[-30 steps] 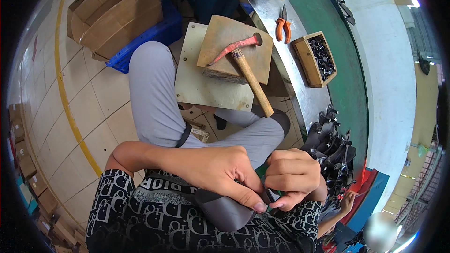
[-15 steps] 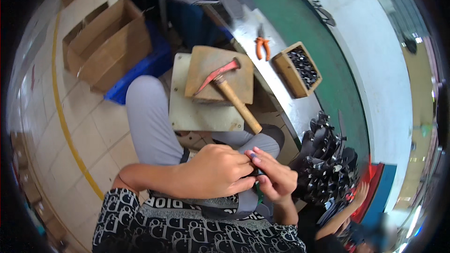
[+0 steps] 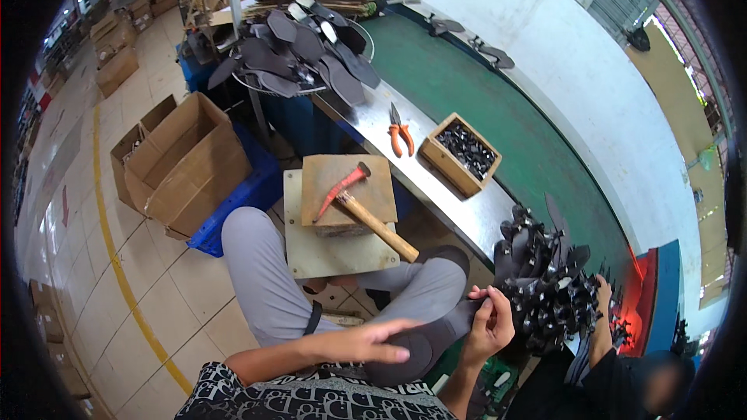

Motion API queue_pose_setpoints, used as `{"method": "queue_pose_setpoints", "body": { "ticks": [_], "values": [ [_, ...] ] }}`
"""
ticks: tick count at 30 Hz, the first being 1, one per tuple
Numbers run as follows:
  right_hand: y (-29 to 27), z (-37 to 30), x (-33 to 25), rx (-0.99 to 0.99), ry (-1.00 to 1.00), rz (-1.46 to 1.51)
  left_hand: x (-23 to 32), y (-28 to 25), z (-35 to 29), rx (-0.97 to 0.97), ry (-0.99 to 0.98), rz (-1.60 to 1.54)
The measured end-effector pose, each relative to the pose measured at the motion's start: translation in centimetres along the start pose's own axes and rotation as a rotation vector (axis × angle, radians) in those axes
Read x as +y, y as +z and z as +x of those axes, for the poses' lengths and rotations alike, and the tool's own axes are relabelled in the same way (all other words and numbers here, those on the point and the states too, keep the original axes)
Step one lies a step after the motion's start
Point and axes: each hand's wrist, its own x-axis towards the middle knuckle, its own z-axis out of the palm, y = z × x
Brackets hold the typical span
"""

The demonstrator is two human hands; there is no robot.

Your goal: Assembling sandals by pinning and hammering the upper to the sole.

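Note:
A dark grey shoe insole (image 3: pixel 424 346) lies slantwise over my lap, its narrow far end reaching up to the right. My right hand (image 3: pixel 492 325) is closed, pinching that narrow end between thumb and fingers. My left hand (image 3: pixel 366 342) is open, fingers and thumb stretched out by the insole's wide end; whether it touches cannot be made out. Beyond my hands, a hammer (image 3: pixel 377 225) with a red head and wooden handle rests on a brown block (image 3: pixel 379 175). The block sits on a pale board (image 3: pixel 311 267) between my knees.
On the bench's metal edge lie orange-handled pliers (image 3: pixel 401 138) and a wooden box (image 3: pixel 443 167) of small dark pieces. Insoles (image 3: pixel 284 50) fill a round rack. A heap of dark strapped soles (image 3: pixel 545 272) is at right, beside another person's arm (image 3: pixel 601 319). Cartons (image 3: pixel 187 159) stand left.
My hands were together over a small dark thing; now they are apart. The left has opened and moved lower left, and the insole shows between them. The view has shifted, revealing more of the rack.

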Motion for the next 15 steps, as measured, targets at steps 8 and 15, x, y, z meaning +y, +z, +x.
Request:
{"method": "queue_pose_setpoints", "body": {
  "ticks": [8,15],
  "values": [
    [0.7,-0.1,4.1,-0.158,0.391,0.237,1.5,-0.2,1.1,0.12,-0.077,0.483],
    [-6.8,-4.9,13.4,-0.112,0.716,0.306,2.1,-0.8,8.1,-0.121,-0.421,0.81]
  ]
}}
